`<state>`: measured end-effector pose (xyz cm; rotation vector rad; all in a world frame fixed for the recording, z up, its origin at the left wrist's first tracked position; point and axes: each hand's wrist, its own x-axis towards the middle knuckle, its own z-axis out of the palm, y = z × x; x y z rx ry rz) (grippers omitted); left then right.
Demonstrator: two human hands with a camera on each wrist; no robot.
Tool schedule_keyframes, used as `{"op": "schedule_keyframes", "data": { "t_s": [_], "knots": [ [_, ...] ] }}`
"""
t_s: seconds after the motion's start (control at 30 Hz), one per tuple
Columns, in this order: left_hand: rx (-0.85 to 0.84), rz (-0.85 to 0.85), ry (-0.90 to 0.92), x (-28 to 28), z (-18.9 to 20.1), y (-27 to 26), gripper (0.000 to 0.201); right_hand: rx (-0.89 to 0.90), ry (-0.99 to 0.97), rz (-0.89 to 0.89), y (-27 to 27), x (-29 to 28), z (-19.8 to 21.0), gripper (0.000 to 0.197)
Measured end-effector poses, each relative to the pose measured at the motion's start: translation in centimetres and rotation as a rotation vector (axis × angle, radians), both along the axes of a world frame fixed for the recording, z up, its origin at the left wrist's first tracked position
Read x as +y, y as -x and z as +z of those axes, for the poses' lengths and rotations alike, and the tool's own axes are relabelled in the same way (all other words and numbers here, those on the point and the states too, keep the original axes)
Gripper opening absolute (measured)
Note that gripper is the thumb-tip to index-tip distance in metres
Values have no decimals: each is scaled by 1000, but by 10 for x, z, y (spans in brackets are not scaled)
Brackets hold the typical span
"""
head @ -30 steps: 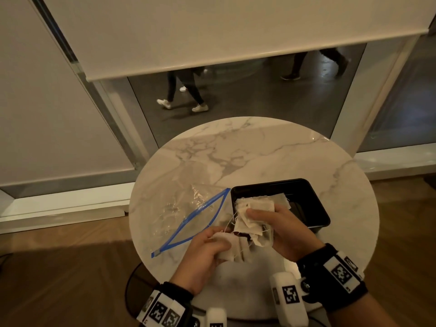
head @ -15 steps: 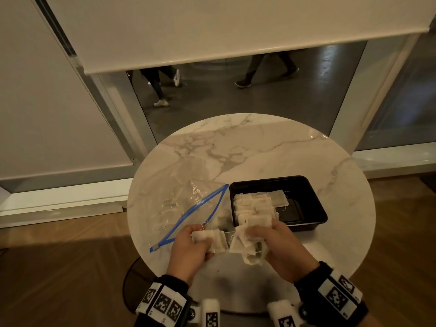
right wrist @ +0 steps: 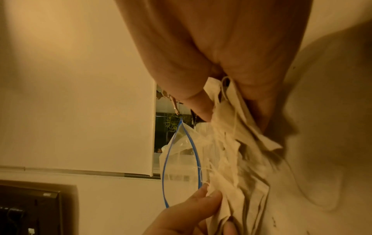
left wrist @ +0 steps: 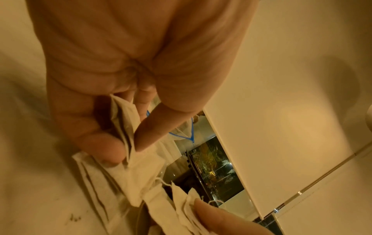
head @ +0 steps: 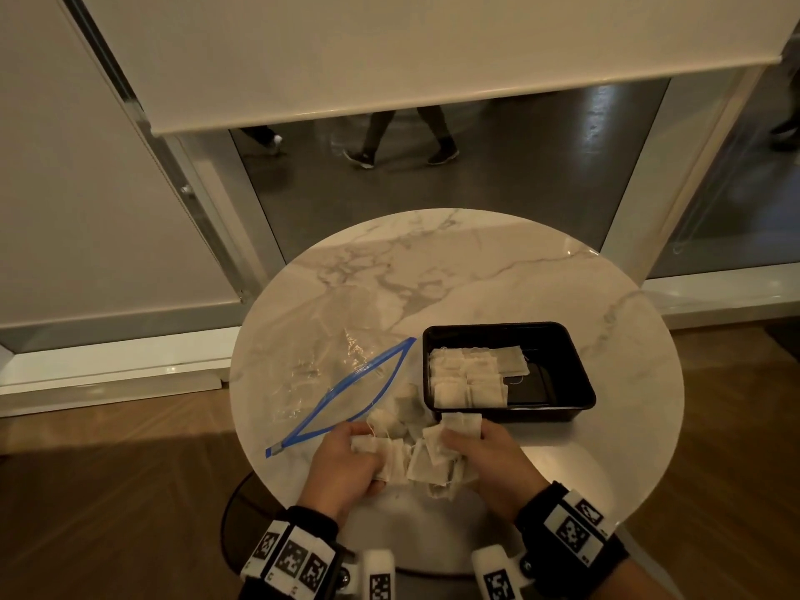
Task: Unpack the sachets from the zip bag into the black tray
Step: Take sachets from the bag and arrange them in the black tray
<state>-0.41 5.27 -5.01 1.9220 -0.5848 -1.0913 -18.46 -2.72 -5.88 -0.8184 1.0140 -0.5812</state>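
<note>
A black tray (head: pixel 575 370) sits on the right of the round marble table (head: pixel 454 270), its left half filled with several pale sachets (head: pixel 467 376). A clear zip bag (head: pixel 342 383) with a blue seal lies open to its left, also in the right wrist view (right wrist: pixel 181 160). More sachets (head: pixel 400 415) lie loose between bag and tray. My left hand (head: pixel 346 461) grips a stack of sachets (left wrist: pixel 124 124) between thumb and fingers. My right hand (head: pixel 485 452) holds another bunch of sachets (right wrist: pixel 237 130) with strings trailing. Both hands are close together near the table's front edge.
The table stands before a window with a lowered blind (head: pixel 389 58); people's legs (head: pixel 402 136) pass outside. A wooden floor (head: pixel 108 513) surrounds the table. A dark frame (right wrist: pixel 30 209) shows in the right wrist view.
Both hands drew back toward the front edge with their sachets and came closer together. More sachets now lie in the tray than a second ago.
</note>
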Motion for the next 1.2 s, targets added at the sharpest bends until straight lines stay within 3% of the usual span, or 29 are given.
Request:
{"op": "schedule_keyframes", "data": {
  "t_s": [0.2,0.43,0.63,0.83,1.03,1.2],
  "knots": [
    [-45,31,0,1,4,-10,40,163,174,-5,-3,-3,2,17],
    [-69,-7,2,3,6,-12,34,478,485,166,7,-3,2,12],
    [-96,-84,22,0,2,-4,28,629,603,185,11,-1,3,29],
    [-122,-62,72,-1,4,-1,33,758,693,157,16,-4,10,26],
    [-315,-57,137,-3,7,-1,29,751,783,132,20,-8,22,23],
    [-475,-35,238,-6,24,4,20,607,842,65,26,-13,37,13]
  ]
}}
